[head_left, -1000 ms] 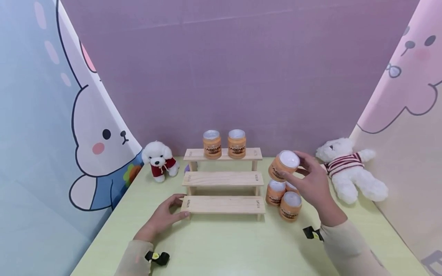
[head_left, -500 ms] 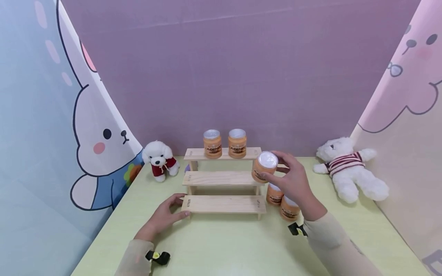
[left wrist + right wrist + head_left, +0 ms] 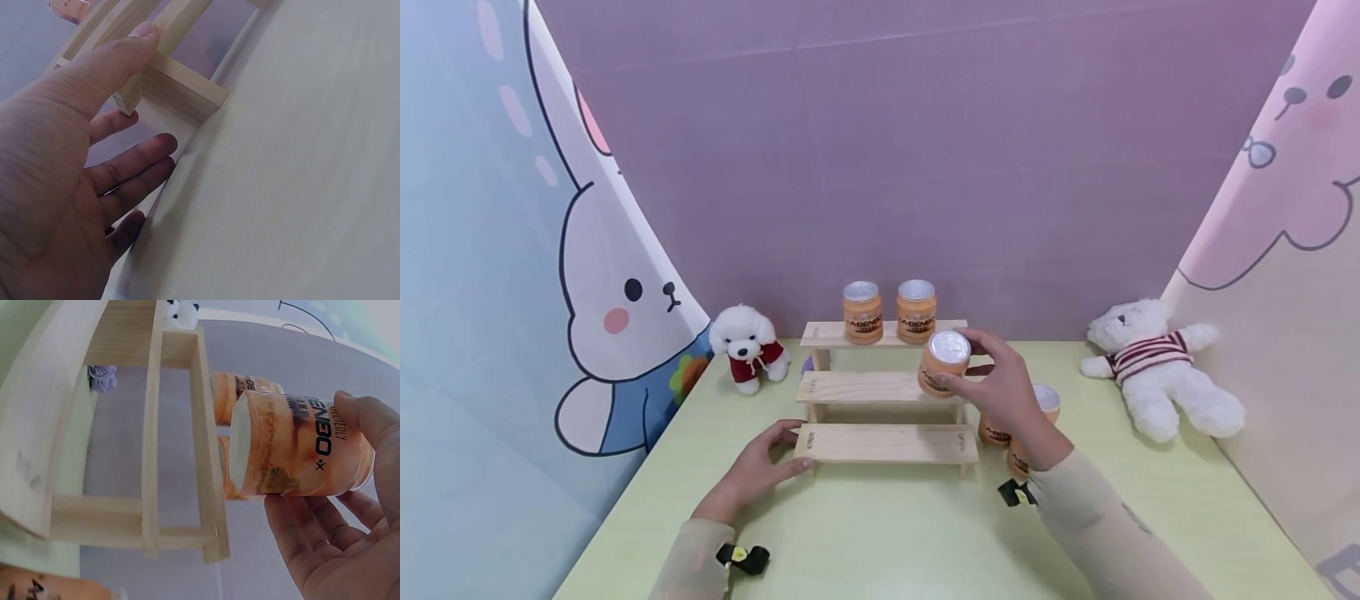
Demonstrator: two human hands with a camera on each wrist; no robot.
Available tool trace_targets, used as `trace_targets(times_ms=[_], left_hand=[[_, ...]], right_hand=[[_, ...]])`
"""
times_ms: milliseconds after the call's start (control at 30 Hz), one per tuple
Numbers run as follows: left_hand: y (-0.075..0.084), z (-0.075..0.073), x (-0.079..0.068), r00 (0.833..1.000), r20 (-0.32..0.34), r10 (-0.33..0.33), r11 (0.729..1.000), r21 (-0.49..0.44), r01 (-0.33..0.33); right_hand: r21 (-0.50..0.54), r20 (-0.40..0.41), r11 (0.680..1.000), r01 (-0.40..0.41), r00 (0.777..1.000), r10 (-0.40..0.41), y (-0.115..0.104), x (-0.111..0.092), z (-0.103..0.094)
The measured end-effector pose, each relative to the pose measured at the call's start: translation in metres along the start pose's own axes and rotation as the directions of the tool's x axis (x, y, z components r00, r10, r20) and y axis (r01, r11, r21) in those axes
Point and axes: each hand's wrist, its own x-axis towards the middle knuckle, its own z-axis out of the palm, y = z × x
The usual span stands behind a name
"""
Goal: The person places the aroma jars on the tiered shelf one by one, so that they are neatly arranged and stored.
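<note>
My right hand (image 3: 1006,390) grips an orange can (image 3: 938,372) with a silver top, thumb on one side and fingers on the other. In the head view this can overlaps the right end of the rack's middle step; the right wrist view shows its pale base above the boards. My left hand (image 3: 754,468) pinches the left end of the lowest step of the three-step wooden rack (image 3: 887,444), thumb on the board (image 3: 181,19) and index finger behind it, other fingers loosely extended. Two matching cans, left (image 3: 862,318) and right (image 3: 916,318), stand upright on the top step.
More orange cans (image 3: 1047,400) stand on the table right of the rack, partly hidden by my right hand and forearm. A white plush dog (image 3: 743,350) sits at the back left. A white plush bear (image 3: 1157,375) in a striped top lies at the right.
My right hand has carried its can leftward from above the cans on the table to the middle step's right end. My left hand has stayed at the rack.
</note>
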Motion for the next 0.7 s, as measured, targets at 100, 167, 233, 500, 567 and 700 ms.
trace_targets(times_ms=[100, 167, 233, 500, 567, 700], left_hand=[[0.001, 0.0, 0.0, 1.0, 0.001, -0.008, 1.0, 0.005, 0.008], [0.001, 0.0, 0.0, 1.0, 0.004, -0.012, 1.0, 0.008, 0.012], [0.002, 0.0, 0.0, 1.0, 0.002, -0.015, 1.0, 0.011, 0.015], [0.002, 0.0, 0.0, 1.0, 0.004, -0.011, 1.0, 0.008, 0.011], [0.002, 0.0, 0.0, 1.0, 0.003, -0.008, 1.0, 0.003, 0.008], [0.003, 0.0, 0.0, 1.0, 0.002, -0.013, 1.0, 0.001, 0.013]], right_hand=[[0.025, 0.015, 1.0, -0.013, 1.0, 0.013, 0.001, 0.002, 0.008], [0.028, 0.021, 0.999, -0.019, 1.0, 0.018, 0.001, 0.003, 0.012], [0.034, 0.025, 0.999, -0.024, 0.999, 0.023, 0.001, 0.005, 0.017], [0.042, 0.057, 0.997, -0.058, 0.997, 0.056, -0.001, 0.011, 0.033], [0.043, 0.065, 0.997, -0.067, 0.996, 0.064, 0.0, 0.013, 0.037], [0.04, 0.081, 0.997, -0.073, 0.994, 0.069, 0.001, 0.017, 0.045]])
